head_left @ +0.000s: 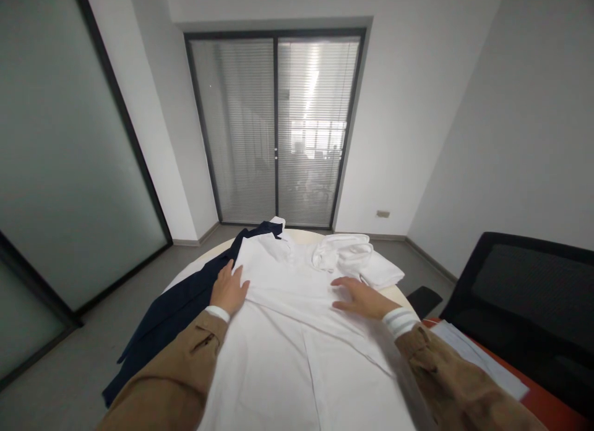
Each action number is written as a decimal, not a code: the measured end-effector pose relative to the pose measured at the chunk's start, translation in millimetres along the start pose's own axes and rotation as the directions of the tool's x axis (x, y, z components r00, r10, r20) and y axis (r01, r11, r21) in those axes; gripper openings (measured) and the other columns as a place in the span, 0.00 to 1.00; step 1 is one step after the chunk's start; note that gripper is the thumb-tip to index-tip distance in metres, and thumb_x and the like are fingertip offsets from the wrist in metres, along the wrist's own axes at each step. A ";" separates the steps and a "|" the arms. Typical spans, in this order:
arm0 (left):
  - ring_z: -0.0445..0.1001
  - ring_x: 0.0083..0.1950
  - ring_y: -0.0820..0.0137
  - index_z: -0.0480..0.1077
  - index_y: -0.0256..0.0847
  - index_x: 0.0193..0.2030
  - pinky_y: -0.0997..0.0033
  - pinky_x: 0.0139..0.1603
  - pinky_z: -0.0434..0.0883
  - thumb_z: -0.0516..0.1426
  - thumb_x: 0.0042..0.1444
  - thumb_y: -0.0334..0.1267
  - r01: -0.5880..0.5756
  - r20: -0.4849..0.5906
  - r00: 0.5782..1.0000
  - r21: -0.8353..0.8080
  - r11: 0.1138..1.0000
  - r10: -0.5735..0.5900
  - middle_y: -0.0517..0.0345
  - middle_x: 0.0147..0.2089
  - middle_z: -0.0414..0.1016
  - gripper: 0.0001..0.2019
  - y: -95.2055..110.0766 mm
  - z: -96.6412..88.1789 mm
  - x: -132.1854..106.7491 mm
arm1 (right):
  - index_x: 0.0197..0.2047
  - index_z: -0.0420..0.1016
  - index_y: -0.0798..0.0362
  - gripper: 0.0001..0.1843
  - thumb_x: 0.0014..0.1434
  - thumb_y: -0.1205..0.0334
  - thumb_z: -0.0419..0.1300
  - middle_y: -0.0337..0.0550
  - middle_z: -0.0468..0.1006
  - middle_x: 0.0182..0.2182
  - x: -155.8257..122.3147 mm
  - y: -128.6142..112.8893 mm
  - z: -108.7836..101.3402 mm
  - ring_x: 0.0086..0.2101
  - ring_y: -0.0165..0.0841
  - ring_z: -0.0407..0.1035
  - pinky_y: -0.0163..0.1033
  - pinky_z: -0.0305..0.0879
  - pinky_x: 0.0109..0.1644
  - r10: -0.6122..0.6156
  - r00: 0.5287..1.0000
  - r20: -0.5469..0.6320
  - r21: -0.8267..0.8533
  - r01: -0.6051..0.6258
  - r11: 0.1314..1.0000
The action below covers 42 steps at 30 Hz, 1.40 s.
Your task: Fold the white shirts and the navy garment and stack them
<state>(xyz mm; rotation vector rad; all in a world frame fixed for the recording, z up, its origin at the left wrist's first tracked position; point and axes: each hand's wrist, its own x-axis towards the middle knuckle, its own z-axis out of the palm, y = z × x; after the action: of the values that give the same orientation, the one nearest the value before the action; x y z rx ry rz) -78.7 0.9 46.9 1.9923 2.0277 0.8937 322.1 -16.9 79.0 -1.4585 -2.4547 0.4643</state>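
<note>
A white shirt (288,332) lies spread over the round table (301,236), its lower part running down toward me. My left hand (231,287) rests on the shirt's left edge, fingers apart. On the right side, my right hand (362,297) is at the white cloth with its fingers spread; I cannot tell how firmly it touches. Beyond it a white sleeve or second white garment (348,255) is bunched in loose folds. A dark navy garment (185,301) lies along the left, partly under the white shirt.
A black mesh office chair (524,295) stands at the right. Papers (480,357) lie on an orange-red surface (547,406) beside it. Glass doors with blinds (273,134) are at the back, and a frosted glass panel (69,140) is on the left.
</note>
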 end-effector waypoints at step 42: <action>0.39 0.75 0.51 0.50 0.55 0.72 0.41 0.71 0.44 0.49 0.64 0.51 -0.552 0.400 0.752 -0.051 0.832 0.523 0.55 0.76 0.40 0.30 68.2 57.7 -56.6 | 0.43 0.71 0.58 0.21 0.68 0.56 0.41 0.54 0.77 0.34 126.3 27.0 -63.9 0.38 0.42 0.72 0.43 0.65 0.42 0.465 0.556 -0.689 0.201 -0.469 0.860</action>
<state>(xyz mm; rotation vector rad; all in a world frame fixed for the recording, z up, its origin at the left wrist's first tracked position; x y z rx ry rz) 14.6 -40.4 18.9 2.6008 1.2889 0.4237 308.2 115.8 133.3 -1.8434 -1.4267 -0.0610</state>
